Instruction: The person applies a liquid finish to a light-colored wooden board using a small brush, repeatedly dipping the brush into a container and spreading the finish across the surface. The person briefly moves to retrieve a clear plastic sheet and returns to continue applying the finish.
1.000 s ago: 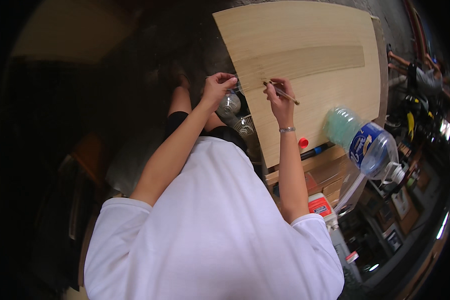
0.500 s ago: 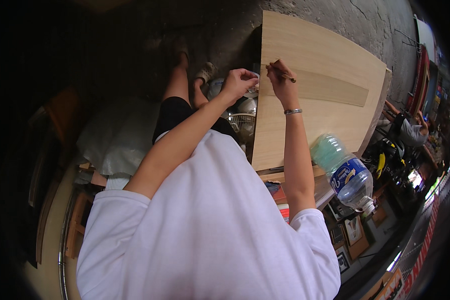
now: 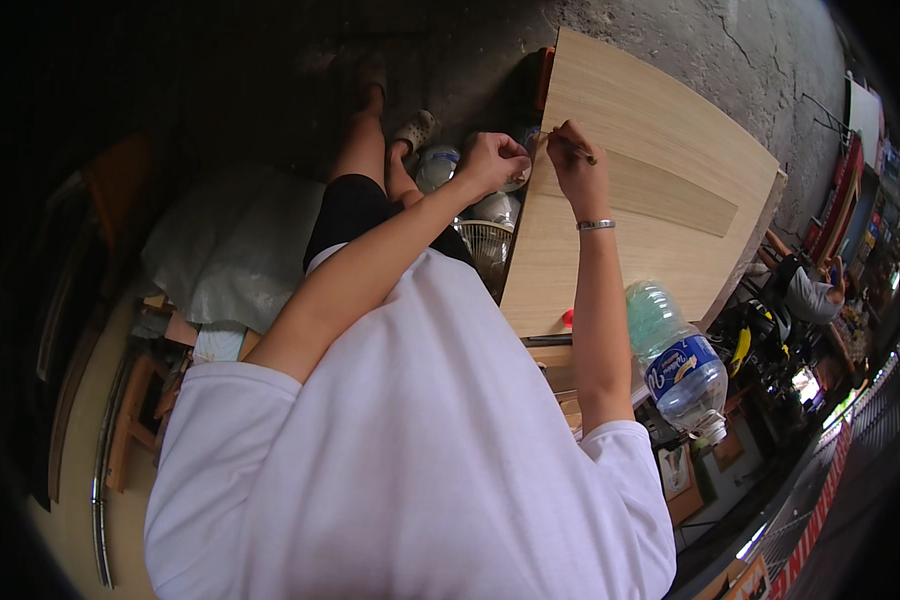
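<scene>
A broad pale wooden panel (image 3: 620, 110) with a slightly darker strip (image 3: 660, 185) set along its middle lies before me. Over its left part, my right hand (image 3: 580, 175) is closed around a thin brown stick-like tool (image 3: 593, 158); the tool's other end points toward the panel's left edge. Just beyond that edge, my left hand (image 3: 492, 165) is raised, with thumb and fingers pinched together. Anything between those fingertips is too small or hidden to name. The two hands are apart.
A large clear plastic bottle (image 3: 680, 365) with a blue label lies beside my right forearm. A small red cap-like thing (image 3: 568, 318) sits at the panel's near edge. Left of the panel are a fan cage (image 3: 487, 245) and plastic bottles (image 3: 437, 168). Another person (image 3: 810, 295) is at far right.
My left hand has shifted slightly right, its fingers curled more. My right hand has stayed near the same spot, still gripping the tool. The view has turned a little, revealing the red cap-like thing.
</scene>
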`<state>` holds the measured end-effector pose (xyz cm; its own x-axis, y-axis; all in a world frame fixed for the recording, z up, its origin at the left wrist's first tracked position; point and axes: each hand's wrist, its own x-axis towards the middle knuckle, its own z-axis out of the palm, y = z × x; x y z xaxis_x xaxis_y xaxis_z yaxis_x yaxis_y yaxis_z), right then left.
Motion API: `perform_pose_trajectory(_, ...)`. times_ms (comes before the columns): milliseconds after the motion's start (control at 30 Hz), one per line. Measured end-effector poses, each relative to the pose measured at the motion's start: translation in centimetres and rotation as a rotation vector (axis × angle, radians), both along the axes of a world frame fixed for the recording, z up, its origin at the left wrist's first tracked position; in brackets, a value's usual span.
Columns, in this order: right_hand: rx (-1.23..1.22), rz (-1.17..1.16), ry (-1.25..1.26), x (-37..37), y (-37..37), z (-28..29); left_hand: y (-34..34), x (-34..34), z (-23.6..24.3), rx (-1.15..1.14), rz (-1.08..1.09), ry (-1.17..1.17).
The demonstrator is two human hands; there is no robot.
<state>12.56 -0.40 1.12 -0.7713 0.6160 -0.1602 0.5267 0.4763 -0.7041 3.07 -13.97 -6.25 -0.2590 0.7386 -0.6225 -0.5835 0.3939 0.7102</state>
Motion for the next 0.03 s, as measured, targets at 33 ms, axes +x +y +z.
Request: perform_pose_trajectory(33, 0.035, 0.024, -0.027, -0.03, 0.16, -0.1, -0.01, 0.09, -0.2, 0.011, 0.003, -0.016)
